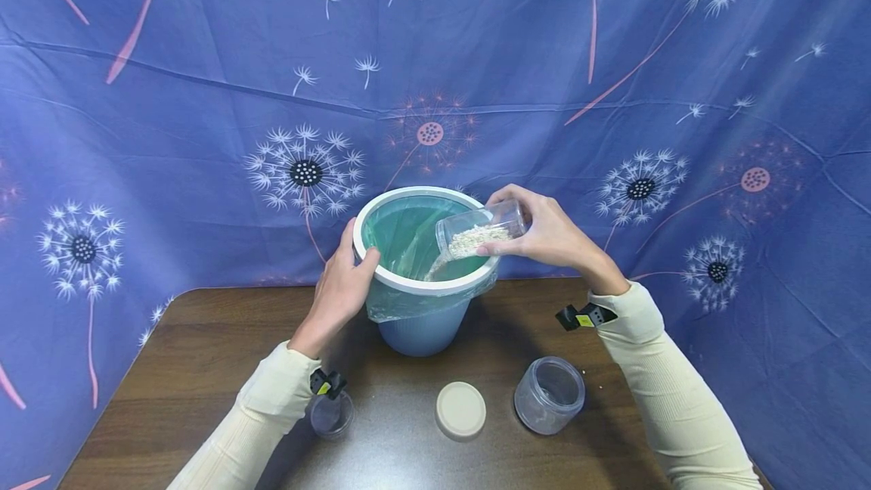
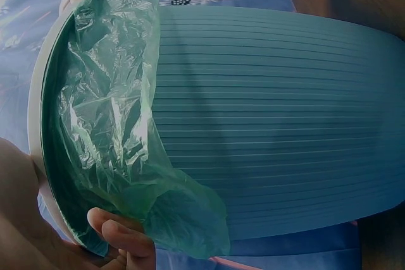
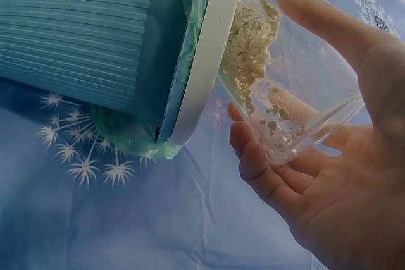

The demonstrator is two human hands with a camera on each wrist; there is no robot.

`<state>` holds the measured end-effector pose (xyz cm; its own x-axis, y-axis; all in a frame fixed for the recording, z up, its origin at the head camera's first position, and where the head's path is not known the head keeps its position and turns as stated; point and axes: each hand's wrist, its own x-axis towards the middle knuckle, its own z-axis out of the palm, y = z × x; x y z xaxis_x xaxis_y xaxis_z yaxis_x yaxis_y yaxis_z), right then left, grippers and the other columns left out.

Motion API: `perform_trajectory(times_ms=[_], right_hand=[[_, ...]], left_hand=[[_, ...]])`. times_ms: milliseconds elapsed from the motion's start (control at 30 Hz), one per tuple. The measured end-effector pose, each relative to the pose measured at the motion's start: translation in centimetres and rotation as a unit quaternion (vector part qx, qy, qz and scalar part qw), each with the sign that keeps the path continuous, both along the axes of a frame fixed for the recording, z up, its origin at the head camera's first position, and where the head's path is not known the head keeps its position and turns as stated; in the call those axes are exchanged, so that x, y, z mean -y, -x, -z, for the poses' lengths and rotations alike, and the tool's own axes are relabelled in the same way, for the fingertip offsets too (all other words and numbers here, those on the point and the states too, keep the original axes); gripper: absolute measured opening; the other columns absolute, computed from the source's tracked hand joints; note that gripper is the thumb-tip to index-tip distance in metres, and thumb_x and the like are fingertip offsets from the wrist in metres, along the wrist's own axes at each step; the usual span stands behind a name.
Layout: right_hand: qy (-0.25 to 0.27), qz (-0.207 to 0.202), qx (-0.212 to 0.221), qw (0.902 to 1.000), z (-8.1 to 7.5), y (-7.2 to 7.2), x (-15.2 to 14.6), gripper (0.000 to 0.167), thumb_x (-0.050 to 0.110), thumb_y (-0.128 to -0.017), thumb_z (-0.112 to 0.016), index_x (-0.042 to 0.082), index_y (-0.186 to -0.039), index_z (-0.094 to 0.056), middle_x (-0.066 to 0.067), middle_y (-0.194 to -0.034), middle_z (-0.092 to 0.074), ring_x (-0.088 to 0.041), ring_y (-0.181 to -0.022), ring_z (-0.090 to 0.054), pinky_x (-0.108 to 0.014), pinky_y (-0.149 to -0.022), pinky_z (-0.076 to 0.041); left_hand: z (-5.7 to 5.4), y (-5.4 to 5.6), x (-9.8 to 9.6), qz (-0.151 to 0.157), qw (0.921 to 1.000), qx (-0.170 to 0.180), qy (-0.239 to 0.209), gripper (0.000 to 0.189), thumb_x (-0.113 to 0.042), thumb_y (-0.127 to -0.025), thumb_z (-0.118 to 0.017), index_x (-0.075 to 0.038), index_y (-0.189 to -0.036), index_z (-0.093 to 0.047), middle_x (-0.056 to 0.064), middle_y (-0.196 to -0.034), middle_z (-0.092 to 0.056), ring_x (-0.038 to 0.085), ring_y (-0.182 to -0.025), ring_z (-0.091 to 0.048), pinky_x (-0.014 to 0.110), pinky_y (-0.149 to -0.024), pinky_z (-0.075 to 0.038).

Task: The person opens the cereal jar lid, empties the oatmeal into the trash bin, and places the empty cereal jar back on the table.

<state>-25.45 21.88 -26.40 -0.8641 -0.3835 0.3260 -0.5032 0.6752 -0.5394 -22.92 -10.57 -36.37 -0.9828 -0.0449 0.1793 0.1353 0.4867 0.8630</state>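
Observation:
A blue trash can with a white rim stands tilted on the table, lined with a thin green plastic bag folded over its edge. My left hand grips the rim on the left, thumb over the top and fingers curled outside. Above the right side of the opening, my right hand holds a clear jar tipped mouth-down toward the can. Pale oat-like flakes slide along the jar's wall, and some are falling into the bag. The can's bottom inside is hidden.
On the wooden table are a cream round lid, an uncovered clear jar at right, and a small clear container partly behind my left wrist. A blue dandelion-print cloth hangs behind and at the sides.

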Motion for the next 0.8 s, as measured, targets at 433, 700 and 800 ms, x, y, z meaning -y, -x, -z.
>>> perform_trajectory(times_ms=[433, 700, 800], right_hand=[[-0.005, 0.004, -0.006, 1.0000, -0.11, -0.06, -0.02, 0.067, 0.036, -0.076, -0.099, 0.016, -0.129, -0.065, -0.003, -0.115, -0.074, -0.023, -0.087, -0.066, -0.039, -0.075, -0.052], [0.002, 0.005, 0.000, 1.0000, -0.24, -0.05, -0.07, 0.067, 0.035, -0.075, -0.100, 0.017, -0.128, -0.064, -0.005, -0.116, -0.073, -0.030, -0.094, -0.069, -0.041, -0.079, -0.054], [0.004, 0.003, 0.002, 1.0000, -0.25, -0.02, -0.07, 0.066, 0.036, -0.075, -0.100, 0.018, -0.127, -0.064, -0.004, -0.116, -0.073, -0.031, -0.093, -0.069, -0.041, -0.079, -0.054]], left_hand=[[-0.07, 0.00, 0.03, -0.001, 1.0000, 0.002, 0.001, 0.077, -0.041, -0.105, -0.048, -0.021, -0.173, -0.018, 0.013, -0.172, -0.036, 0.038, -0.153, -0.041, 0.059, -0.122, -0.034], [-0.04, 0.00, 0.03, 0.000, 1.0000, 0.001, 0.002, 0.077, -0.041, -0.105, -0.049, -0.020, -0.173, -0.018, 0.013, -0.172, -0.036, 0.037, -0.154, -0.040, 0.058, -0.123, -0.034], [-0.06, -0.02, 0.03, -0.001, 1.0000, 0.002, 0.002, 0.078, -0.042, -0.105, -0.049, -0.020, -0.173, -0.018, 0.013, -0.172, -0.036, 0.037, -0.154, -0.040, 0.058, -0.123, -0.034]])
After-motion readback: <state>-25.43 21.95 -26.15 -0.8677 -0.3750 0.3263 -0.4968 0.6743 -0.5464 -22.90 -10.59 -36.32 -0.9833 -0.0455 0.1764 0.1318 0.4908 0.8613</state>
